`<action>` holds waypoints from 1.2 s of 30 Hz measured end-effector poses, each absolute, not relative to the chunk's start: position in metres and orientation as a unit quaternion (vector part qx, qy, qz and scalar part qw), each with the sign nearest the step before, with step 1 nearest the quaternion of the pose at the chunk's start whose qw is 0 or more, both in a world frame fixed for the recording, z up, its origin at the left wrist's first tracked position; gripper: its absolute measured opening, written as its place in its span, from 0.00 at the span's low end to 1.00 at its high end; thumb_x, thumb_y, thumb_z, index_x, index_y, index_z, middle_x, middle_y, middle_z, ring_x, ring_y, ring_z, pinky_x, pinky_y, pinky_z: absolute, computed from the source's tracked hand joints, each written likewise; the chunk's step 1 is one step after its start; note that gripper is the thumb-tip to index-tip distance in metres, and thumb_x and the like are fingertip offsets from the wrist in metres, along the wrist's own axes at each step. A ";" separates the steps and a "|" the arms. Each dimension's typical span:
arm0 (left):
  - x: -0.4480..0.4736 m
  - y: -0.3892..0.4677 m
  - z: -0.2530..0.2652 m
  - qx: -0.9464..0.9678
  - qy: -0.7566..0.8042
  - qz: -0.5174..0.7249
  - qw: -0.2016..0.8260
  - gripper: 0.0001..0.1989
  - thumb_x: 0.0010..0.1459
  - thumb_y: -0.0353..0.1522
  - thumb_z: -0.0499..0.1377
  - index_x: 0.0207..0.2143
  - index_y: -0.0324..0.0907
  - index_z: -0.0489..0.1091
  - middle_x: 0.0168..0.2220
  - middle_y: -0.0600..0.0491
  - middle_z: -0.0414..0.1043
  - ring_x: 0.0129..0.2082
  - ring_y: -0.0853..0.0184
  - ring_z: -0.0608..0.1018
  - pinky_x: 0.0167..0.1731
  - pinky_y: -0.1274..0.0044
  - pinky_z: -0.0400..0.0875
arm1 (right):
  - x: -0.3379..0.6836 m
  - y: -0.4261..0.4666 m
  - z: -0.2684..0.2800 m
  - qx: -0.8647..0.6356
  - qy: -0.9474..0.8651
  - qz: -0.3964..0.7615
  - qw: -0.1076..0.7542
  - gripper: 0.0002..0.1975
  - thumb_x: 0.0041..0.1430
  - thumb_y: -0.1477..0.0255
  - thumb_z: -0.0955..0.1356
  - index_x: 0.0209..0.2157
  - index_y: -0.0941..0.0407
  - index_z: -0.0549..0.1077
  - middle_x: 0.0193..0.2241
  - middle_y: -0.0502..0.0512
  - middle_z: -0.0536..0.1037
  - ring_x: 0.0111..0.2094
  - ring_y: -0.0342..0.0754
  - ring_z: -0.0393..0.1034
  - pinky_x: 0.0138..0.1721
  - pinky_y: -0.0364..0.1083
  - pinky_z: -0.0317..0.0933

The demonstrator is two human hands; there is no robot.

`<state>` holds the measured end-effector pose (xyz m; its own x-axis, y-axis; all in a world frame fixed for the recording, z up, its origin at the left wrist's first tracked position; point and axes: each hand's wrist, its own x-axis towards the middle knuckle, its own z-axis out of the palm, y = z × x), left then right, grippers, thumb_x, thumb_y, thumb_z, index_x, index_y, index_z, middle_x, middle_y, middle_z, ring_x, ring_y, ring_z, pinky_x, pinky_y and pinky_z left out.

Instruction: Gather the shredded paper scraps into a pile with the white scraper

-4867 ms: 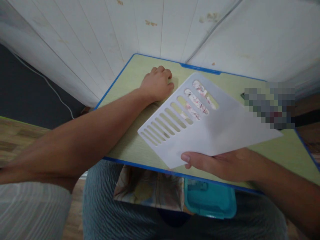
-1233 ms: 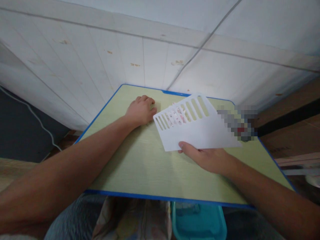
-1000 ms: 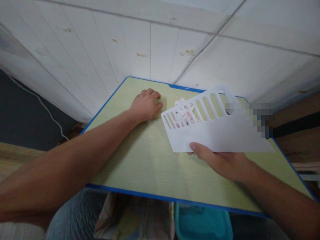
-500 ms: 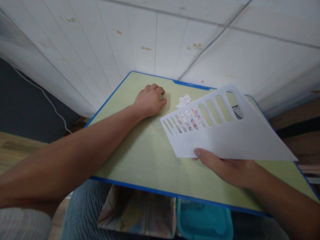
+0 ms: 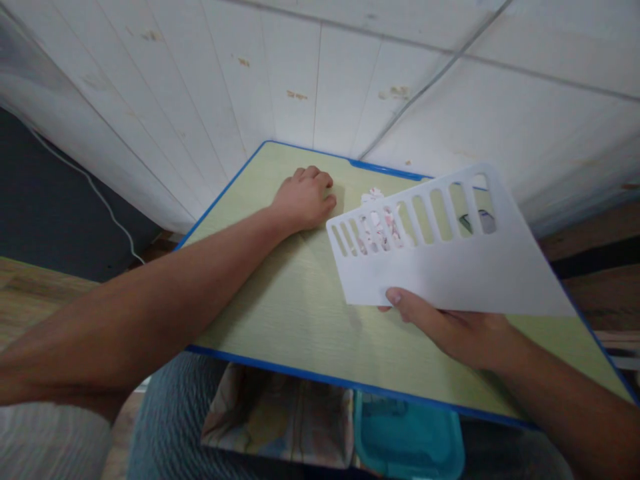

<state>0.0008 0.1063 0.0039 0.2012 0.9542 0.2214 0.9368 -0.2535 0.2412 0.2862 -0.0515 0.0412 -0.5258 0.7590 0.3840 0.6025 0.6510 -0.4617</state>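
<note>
In the head view my right hand grips the lower edge of a flat white slotted board, thumb on top and fingers underneath. A row of rounded slots, longer toward the right, runs along its upper side. The board is held over a pale green table with a blue rim. Small white and pink patterned pieces lie on the table behind it, partly seen through the slots. My left hand rests palm down on the table, left of these pieces, holding nothing visible, with fingers slightly bent and thumb apart.
A white plank wall stands behind the table, with a grey cable running down it. Below the near edge are a patterned fabric bin and a turquoise plastic tub. A small dark item shows through the right slots.
The white slotted board has tilted a little, and its right end has shifted in my right hand's grip. My left hand stays in place on the table.
</note>
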 end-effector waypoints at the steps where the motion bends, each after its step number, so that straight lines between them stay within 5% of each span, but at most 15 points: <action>1: 0.001 0.106 0.004 0.774 0.611 0.164 0.028 0.21 0.75 0.38 0.57 0.65 0.46 0.77 0.66 0.41 0.75 0.68 0.47 0.73 0.71 0.57 0.71 | 0.285 -0.052 0.040 -0.398 -0.862 0.141 0.281 0.09 0.74 0.59 0.74 0.45 0.40 0.91 0.42 0.53 0.93 0.61 0.67 0.86 0.65 0.65 0.80; 9: 0.001 0.104 0.007 0.777 0.608 0.162 0.039 0.23 0.72 0.37 0.62 0.67 0.48 0.77 0.66 0.42 0.74 0.69 0.46 0.72 0.71 0.55 0.70 | 0.290 -0.045 0.036 -0.456 -0.826 0.122 0.309 0.17 0.72 0.55 0.75 0.57 0.41 0.89 0.49 0.53 0.93 0.68 0.69 0.81 0.71 0.66 0.77; 16: 0.002 0.104 0.009 0.771 0.611 0.173 0.056 0.23 0.72 0.37 0.59 0.66 0.47 0.76 0.67 0.41 0.73 0.70 0.45 0.72 0.73 0.53 0.69 | 0.295 -0.052 0.033 -0.414 -0.836 0.147 0.329 0.09 0.74 0.57 0.75 0.44 0.40 0.91 0.29 0.50 0.89 0.52 0.67 0.90 0.62 0.62 0.84; 22: 0.002 0.104 0.008 0.771 0.608 0.180 0.062 0.24 0.71 0.36 0.60 0.68 0.48 0.75 0.67 0.42 0.74 0.71 0.45 0.71 0.73 0.54 0.68 | 0.290 -0.055 0.039 -0.398 -0.853 0.154 0.299 0.17 0.72 0.61 0.75 0.59 0.40 0.88 0.45 0.50 0.93 0.63 0.66 0.85 0.66 0.62 0.82; 26: 0.002 0.103 0.011 0.773 0.608 0.170 0.064 0.22 0.73 0.36 0.58 0.66 0.47 0.75 0.68 0.41 0.74 0.72 0.45 0.72 0.73 0.53 0.68 | 0.290 -0.057 0.042 -0.398 -0.852 0.154 0.304 0.07 0.72 0.60 0.76 0.46 0.40 0.90 0.28 0.49 0.89 0.45 0.65 0.90 0.53 0.61 0.87; 29: 0.002 0.102 0.013 0.774 0.609 0.162 0.062 0.21 0.74 0.36 0.58 0.65 0.46 0.76 0.68 0.41 0.74 0.71 0.45 0.72 0.73 0.54 0.68 | 0.290 -0.056 0.041 -0.398 -0.848 0.156 0.314 0.10 0.73 0.59 0.76 0.35 0.40 0.88 0.18 0.48 0.80 0.34 0.63 0.88 0.47 0.59 0.87; 36: 0.003 0.100 0.016 0.771 0.610 0.170 0.068 0.20 0.74 0.37 0.58 0.66 0.51 0.75 0.68 0.45 0.75 0.72 0.46 0.71 0.73 0.54 0.69 | 0.285 -0.057 0.043 -0.393 -0.862 0.144 0.287 0.07 0.72 0.59 0.75 0.39 0.39 0.89 0.28 0.49 0.88 0.47 0.66 0.90 0.58 0.61 0.84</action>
